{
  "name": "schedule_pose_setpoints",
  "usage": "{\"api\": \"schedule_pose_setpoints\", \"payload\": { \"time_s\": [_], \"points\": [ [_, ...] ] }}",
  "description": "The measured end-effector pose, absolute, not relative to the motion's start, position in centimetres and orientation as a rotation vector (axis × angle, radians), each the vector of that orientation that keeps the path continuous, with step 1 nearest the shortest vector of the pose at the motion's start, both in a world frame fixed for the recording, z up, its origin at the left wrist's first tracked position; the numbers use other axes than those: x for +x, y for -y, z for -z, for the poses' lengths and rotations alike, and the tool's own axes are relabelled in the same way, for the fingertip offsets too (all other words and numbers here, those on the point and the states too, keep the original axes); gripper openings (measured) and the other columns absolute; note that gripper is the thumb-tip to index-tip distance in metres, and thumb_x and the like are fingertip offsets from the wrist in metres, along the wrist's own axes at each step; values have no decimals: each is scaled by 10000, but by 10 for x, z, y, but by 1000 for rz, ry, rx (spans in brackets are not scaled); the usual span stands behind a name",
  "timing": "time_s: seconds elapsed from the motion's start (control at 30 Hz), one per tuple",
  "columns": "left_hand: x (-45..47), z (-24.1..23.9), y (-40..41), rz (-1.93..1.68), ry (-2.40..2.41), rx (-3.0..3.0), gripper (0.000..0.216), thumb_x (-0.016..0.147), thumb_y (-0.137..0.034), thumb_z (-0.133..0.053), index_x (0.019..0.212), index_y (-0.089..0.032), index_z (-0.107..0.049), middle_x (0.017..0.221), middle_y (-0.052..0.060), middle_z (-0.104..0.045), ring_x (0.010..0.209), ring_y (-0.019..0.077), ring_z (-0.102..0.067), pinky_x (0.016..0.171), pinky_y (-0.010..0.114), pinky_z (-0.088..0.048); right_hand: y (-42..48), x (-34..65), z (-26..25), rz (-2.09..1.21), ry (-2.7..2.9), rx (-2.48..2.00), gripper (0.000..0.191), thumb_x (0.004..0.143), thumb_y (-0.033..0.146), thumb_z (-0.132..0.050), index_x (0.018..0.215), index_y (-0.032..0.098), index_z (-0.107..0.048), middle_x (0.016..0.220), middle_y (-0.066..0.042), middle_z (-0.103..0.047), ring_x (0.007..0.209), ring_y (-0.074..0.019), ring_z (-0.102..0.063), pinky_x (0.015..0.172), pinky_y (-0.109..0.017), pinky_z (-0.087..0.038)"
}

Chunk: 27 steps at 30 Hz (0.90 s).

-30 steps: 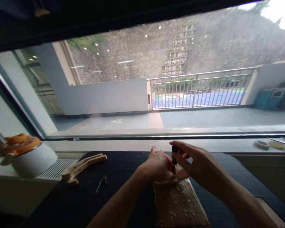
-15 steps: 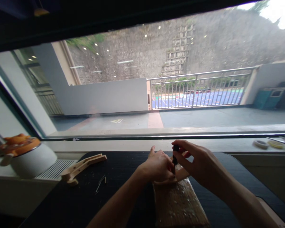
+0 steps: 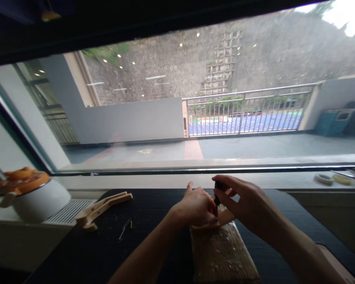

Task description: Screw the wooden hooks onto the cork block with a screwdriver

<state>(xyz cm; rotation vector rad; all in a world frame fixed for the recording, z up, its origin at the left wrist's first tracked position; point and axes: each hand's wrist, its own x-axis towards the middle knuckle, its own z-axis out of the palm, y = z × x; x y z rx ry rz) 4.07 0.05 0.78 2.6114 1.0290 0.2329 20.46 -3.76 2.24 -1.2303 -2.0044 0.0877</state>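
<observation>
My right hand [image 3: 242,205] pinches the black handle of a small upright tool [image 3: 217,191], its tip pointing down at a light wooden piece [image 3: 226,216]. My left hand [image 3: 197,208] is closed on that wooden piece and presses it onto a scuffed wooden board [image 3: 221,254]. The board lies on a black table [image 3: 154,209] in front of a wide window. The tool's tip is hidden between my hands.
A light wooden part with two prongs [image 3: 102,207] lies at the table's left, with small thin metal bits [image 3: 126,227] near it. A white pot with an orange lid [image 3: 32,193] stands on the left sill beside a vent grille [image 3: 69,210]. Tape rolls [image 3: 331,179] rest on the right sill.
My right hand lifted the tool slightly, then stayed almost still. The left hand keeps its grip on the wooden piece.
</observation>
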Motion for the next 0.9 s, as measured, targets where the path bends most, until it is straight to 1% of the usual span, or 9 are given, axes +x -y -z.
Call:
{"api": "schedule_pose_setpoints", "payload": {
  "time_s": [0.07, 0.13, 0.3, 0.5, 0.6, 0.73, 0.9],
  "points": [
    [40, -6, -1, -277, -1026, 2611, 148, 741, -290, -648, 627, -195, -657, 664, -35, -686, 941, 252, -608, 1022, 708, 14, 38, 204, -22, -91, 1997, -1221, 280, 861, 270, -520, 1112, 237, -640, 904, -24, -715, 731, -161, -660, 623, -255, -476],
    [40, -4, -1, -288, -1024, 2623, 157, 736, -292, -652, 621, -186, -650, 646, -33, -677, 929, 252, -609, 1013, 720, 3, 38, 204, -22, -94, 1990, -1217, 287, 864, 264, -509, 1115, 239, -645, 911, -24, -720, 721, -157, -663, 609, -248, -475],
    [41, -5, -2, -246, -1032, 2656, 202, 743, -342, -662, 620, -181, -659, 713, -1, -689, 1007, 290, -575, 1010, 719, -63, 36, 205, -20, -79, 1987, -1221, 287, 855, 268, -530, 1112, 236, -653, 816, -13, -710, 667, -153, -648, 602, -250, -473],
    [42, -9, 1, -219, -1026, 2641, 183, 766, -306, -644, 622, -193, -658, 718, -24, -704, 989, 260, -593, 1012, 721, -32, 36, 205, -22, -81, 2003, -1219, 276, 848, 272, -550, 1101, 218, -644, 861, -30, -697, 694, -157, -631, 638, -269, -478],
    [42, -8, 1, -250, -1012, 2643, 175, 770, -304, -643, 633, -197, -662, 725, -27, -703, 994, 260, -591, 1005, 730, -14, 39, 204, -24, -78, 2023, -1227, 290, 855, 270, -528, 1118, 223, -641, 882, -36, -700, 705, -161, -639, 646, -276, -481],
    [41, -5, -1, -267, -1010, 2641, 158, 762, -308, -645, 651, -197, -670, 698, -23, -692, 968, 265, -596, 999, 736, -21, 41, 204, -24, -28, 2012, -1242, 322, 863, 269, -502, 1156, 237, -632, 878, -36, -709, 715, -171, -648, 644, -279, -480],
    [41, -7, -2, -210, -1025, 2654, 155, 751, -299, -658, 632, -200, -670, 752, -3, -696, 1059, 302, -547, 1008, 719, -70, 38, 206, -22, -48, 2023, -1223, 284, 867, 250, -509, 1123, 244, -634, 888, -23, -702, 701, -151, -640, 638, -259, -473]
  ]
}}
